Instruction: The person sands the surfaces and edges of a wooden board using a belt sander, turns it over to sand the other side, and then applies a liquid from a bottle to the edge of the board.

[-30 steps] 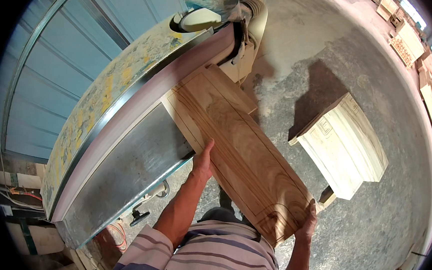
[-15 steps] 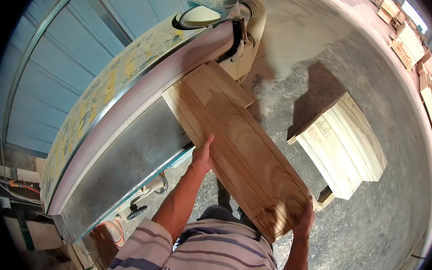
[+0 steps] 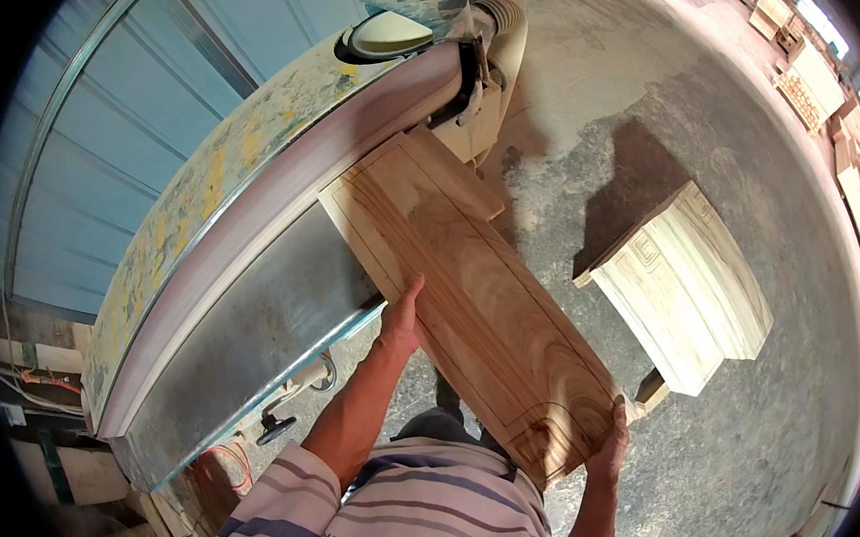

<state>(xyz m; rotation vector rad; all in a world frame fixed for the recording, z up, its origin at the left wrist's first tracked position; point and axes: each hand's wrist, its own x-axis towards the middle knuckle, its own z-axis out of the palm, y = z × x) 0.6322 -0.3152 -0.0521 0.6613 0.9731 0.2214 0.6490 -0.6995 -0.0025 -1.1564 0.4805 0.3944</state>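
Head view, and we start at the left, where a blue wall [image 3: 105, 181] rises behind a long machine [image 3: 187, 221], its top smeared with yellow. We follow its pinkish belt [image 3: 389, 104] toward the top centre, a grey metal table [image 3: 253, 301] running alongside below it. Under the table's edge, lower left, we spot a black handle [image 3: 277, 429]. On to the middle: we have the left hand [image 3: 401, 315] on the long edge of a brown board [image 3: 481, 285], thumb on top, fingers out of sight, holding it. That board slants across the centre, its top end up by the belt; whether they touch, we cannot tell. At its lower right corner we see the right hand [image 3: 610, 447] gripping, fingers partly hidden. Further right, a pale wooden piece [image 3: 686, 290] sits apart from the board, and wood stacks [image 3: 811, 82] line the right rim.
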